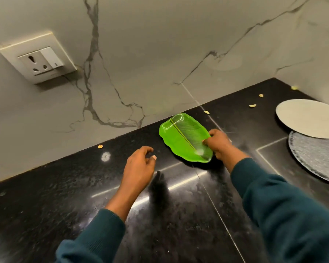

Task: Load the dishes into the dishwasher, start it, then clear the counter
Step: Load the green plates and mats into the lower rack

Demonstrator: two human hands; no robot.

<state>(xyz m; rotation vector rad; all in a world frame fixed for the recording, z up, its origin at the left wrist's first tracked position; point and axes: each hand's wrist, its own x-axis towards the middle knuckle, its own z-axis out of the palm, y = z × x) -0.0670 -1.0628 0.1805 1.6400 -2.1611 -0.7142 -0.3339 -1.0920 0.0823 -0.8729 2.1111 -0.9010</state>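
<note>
A green leaf-shaped plate (184, 137) lies on the black counter (65, 196) close to the marble wall. My right hand (219, 144) grips the plate's right edge, thumb on top of the rim. My left hand (139, 168) hovers above the counter to the left of the plate, fingers loosely curled, holding nothing. Farther right sit a round white plate (308, 118) and a textured glass plate (315, 158), partly cut off by the frame edge.
Several small yellowish scraps (252, 105) are scattered along the counter's back edge, one more (100, 146) at the left. A wall socket with a switch (40, 60) is mounted on the marble backsplash. Both arms wear dark teal sleeves.
</note>
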